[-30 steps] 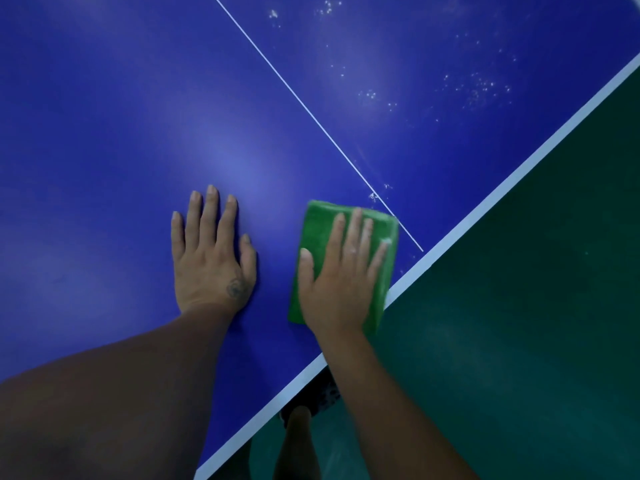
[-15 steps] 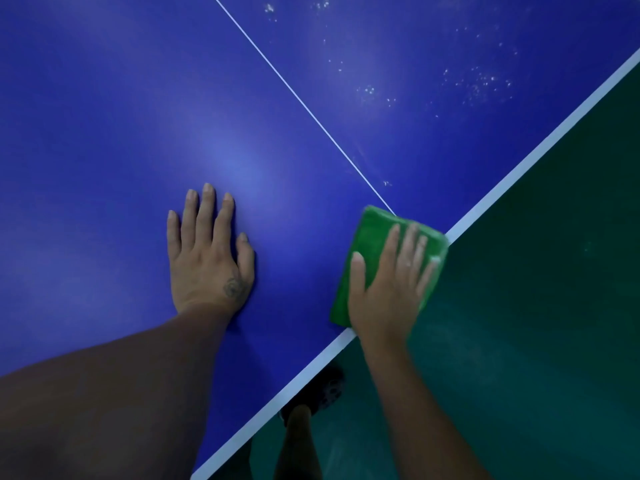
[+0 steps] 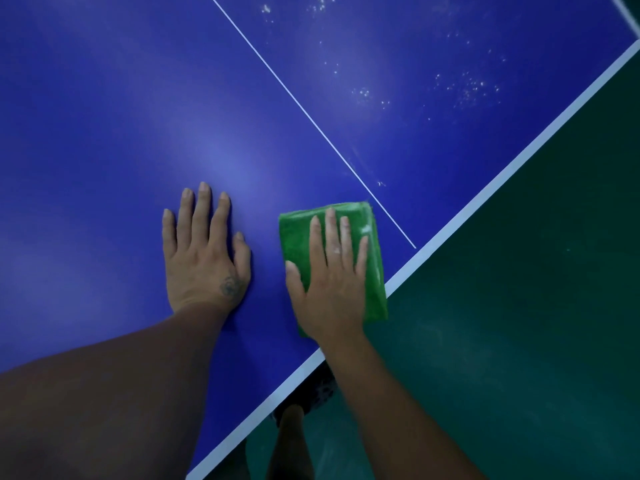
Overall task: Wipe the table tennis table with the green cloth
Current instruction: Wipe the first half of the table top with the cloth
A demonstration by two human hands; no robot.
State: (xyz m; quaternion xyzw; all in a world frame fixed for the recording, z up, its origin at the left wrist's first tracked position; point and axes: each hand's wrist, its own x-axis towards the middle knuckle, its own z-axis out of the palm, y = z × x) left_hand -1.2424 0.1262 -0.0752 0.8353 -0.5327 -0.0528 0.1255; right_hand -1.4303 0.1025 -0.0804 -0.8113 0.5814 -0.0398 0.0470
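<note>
Since half a second ago the green cloth (image 3: 294, 237) and the right grip (image 3: 329, 282) pressing it have slid leftward along the desk (image 3: 104, 133), off the near end of the thin white line (image 3: 294, 95) and closer to the left grip (image 3: 204, 258), which has kept its place. That left grip lies flat on the blue surface, palm down, fingers straight and slightly spread, holding nothing; a small dark mark (image 3: 228, 285) shows near its thumb base. Just to its right, apart from it, the folded cloth lies under the right grip, whose palm and straight fingers (image 3: 330, 230) press down on it without curling round it. The cloth's far edge shows beyond those fingertips, and its near right corner juts over the desk's white border (image 3: 519, 157). The thin white line runs away from the right grip toward the upper left, ending just right of the cloth. Farther beyond the right grip and to its right, pale specks (image 3: 467, 88) dot the blue top. Right of the border lies dark green floor (image 3: 519, 306). Below the desk edge, between the two forearms, part of a bare leg (image 3: 291, 441) shows.
</note>
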